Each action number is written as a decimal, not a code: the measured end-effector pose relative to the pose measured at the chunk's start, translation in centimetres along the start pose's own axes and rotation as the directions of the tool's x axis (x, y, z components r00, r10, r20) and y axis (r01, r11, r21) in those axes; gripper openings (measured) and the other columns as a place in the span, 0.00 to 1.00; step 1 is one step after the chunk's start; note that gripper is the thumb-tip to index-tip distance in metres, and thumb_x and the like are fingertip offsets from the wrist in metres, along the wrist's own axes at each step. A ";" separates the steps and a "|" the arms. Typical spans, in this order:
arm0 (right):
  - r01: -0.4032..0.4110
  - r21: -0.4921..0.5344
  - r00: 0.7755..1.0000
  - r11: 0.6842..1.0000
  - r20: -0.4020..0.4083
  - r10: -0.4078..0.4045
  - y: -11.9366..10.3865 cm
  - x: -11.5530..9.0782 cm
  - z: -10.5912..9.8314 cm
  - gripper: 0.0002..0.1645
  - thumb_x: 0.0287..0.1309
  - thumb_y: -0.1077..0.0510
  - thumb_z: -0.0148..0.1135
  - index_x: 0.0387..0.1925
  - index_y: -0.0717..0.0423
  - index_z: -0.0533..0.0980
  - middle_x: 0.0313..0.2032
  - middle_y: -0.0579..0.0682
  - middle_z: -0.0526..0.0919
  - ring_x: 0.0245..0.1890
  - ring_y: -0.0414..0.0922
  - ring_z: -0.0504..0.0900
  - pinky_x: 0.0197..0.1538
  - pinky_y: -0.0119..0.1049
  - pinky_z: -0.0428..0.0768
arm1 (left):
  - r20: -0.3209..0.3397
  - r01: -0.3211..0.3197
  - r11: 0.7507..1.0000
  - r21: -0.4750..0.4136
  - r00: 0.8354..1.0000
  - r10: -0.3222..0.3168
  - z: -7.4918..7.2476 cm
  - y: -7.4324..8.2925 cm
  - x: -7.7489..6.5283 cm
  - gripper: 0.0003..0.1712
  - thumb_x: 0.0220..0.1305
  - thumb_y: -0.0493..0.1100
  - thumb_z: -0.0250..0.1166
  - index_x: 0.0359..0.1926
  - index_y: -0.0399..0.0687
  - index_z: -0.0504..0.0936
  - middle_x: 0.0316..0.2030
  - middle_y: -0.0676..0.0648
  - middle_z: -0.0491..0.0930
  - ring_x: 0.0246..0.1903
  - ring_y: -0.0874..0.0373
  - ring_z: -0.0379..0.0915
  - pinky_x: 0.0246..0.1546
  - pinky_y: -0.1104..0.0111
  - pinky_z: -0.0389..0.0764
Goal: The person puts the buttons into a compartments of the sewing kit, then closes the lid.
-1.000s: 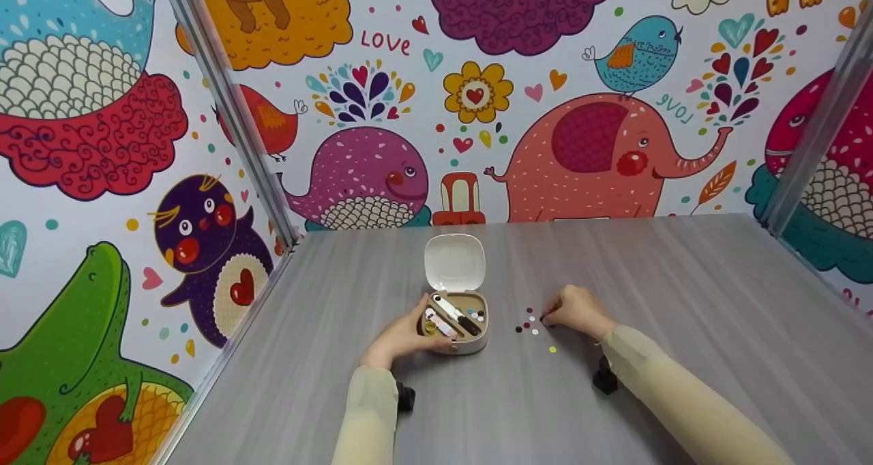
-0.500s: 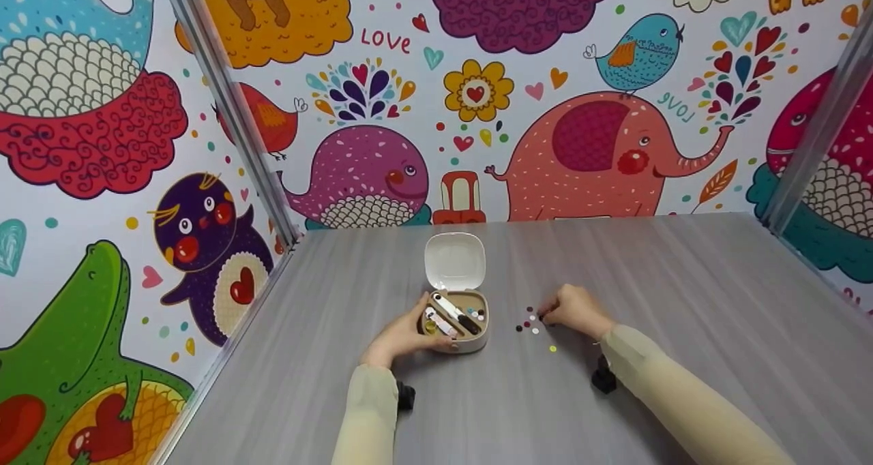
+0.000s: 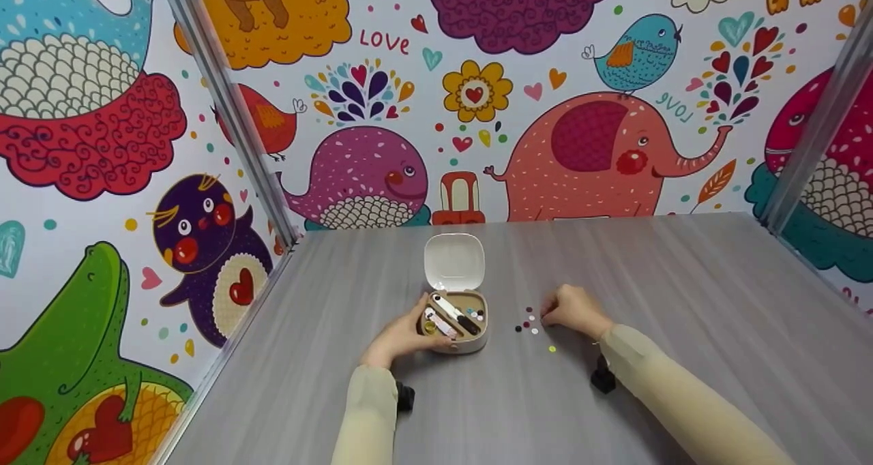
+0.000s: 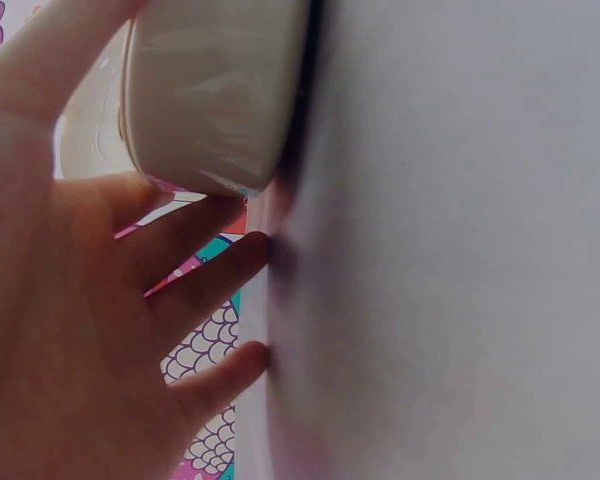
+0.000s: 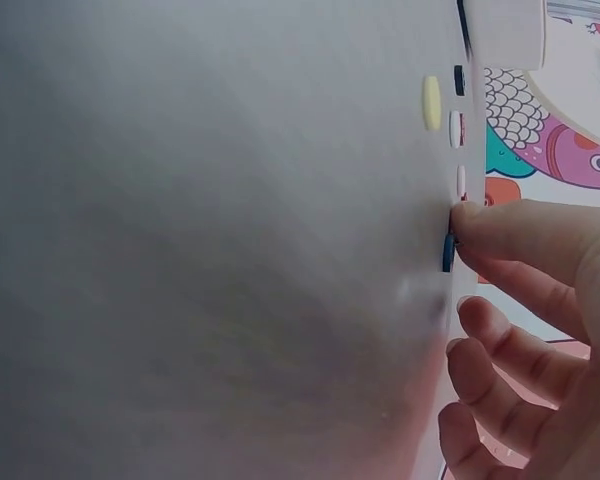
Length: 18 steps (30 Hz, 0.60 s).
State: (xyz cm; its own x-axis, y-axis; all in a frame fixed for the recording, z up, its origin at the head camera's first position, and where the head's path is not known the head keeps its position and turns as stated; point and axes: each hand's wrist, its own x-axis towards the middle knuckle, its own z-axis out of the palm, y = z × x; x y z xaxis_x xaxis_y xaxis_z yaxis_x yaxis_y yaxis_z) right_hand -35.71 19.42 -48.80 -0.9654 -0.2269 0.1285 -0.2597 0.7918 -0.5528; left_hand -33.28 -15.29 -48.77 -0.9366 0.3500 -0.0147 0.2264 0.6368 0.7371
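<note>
On the table stands a small white box, its lid raised. My left hand holds the box from the left, thumb at the near side and index finger farther back. Inside lie a white-and-black slim tool, a pinkish slim piece and several small buttons. My right hand is at the right edge of a scatter of buttons. Its thumb and index finger pinch a dark button at the tabletop; the other fingers are loosely bent.
A yellow button lies nearer to me, apart from the white, black and dark red ones. The grey table meets printed wall panels at the back and sides, with metal posts at the corners.
My right hand has barely shifted at the dark button; its fingertips now cover more of it in the head view. The left hand and the box have stayed put.
</note>
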 end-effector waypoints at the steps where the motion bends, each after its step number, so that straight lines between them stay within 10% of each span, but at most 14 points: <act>1: 0.002 0.003 1.000 1.000 0.000 -0.002 0.0 0.0 0.0 0.07 0.37 0.62 0.74 0.18 0.50 0.82 0.19 0.41 0.81 0.22 0.39 0.72 0.27 0.36 0.71 | -0.002 -0.002 1.000 0.001 1.000 0.002 0.0 0.0 0.0 0.67 0.44 0.63 0.76 0.76 0.43 0.48 0.69 0.32 0.59 0.65 0.36 0.59 0.62 0.47 0.64; 18: 0.044 0.174 0.999 0.984 0.013 -0.047 0.2 0.5 -0.7 0.05 0.44 0.67 0.72 0.19 0.59 0.82 0.17 0.46 0.81 0.18 0.37 0.72 0.23 0.32 0.71 | 0.000 -0.014 0.999 -0.035 1.000 0.014 0.0 0.0 -0.1 0.67 0.45 0.61 0.77 0.76 0.42 0.47 0.69 0.32 0.57 0.65 0.36 0.58 0.63 0.47 0.62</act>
State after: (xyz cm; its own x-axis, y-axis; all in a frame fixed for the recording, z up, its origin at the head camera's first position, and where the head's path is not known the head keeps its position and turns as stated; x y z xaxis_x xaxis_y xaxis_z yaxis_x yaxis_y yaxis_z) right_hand -36.22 19.83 -48.28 -0.9517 -0.2713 0.1434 -0.2938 0.6704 -0.6814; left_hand -33.22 -15.29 -48.77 -0.9334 0.3589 -0.0049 0.2296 0.6074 0.7605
